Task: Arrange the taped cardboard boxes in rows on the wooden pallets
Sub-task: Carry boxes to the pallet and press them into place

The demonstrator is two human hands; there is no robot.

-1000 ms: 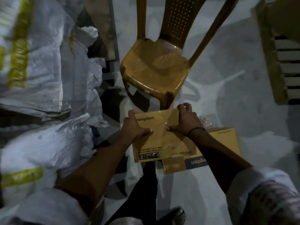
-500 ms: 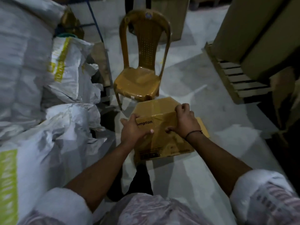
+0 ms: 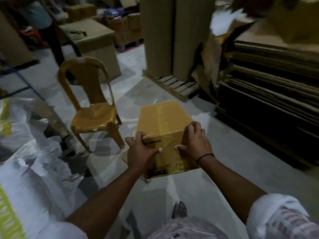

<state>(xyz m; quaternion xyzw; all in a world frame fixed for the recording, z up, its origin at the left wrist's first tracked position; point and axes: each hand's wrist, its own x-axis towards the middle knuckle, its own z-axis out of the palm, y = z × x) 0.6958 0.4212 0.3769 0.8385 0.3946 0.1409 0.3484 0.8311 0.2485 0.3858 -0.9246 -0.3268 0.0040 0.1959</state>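
I carry one taped cardboard box [image 3: 162, 121] in front of me, its clear tape strip running along the top. My left hand [image 3: 139, 150] grips its near left corner, fingers over the top edge and thumb on the printed front face. My right hand [image 3: 195, 142] grips the near right corner the same way. A wooden pallet [image 3: 174, 85] lies on the floor farther ahead, under tall upright cardboard sheets [image 3: 170, 35].
A brown plastic chair [image 3: 91, 104] stands just left of the box. White woven sacks [image 3: 29, 166] pile up along the left. Flattened cardboard [image 3: 269, 94] is stacked high on the right. More boxes [image 3: 93, 42] and a standing person [image 3: 43, 25] are at the back.
The box has come up off the second box on the floor and is now held higher. My view has swung up and right, bringing the pallet and cardboard stacks into sight.
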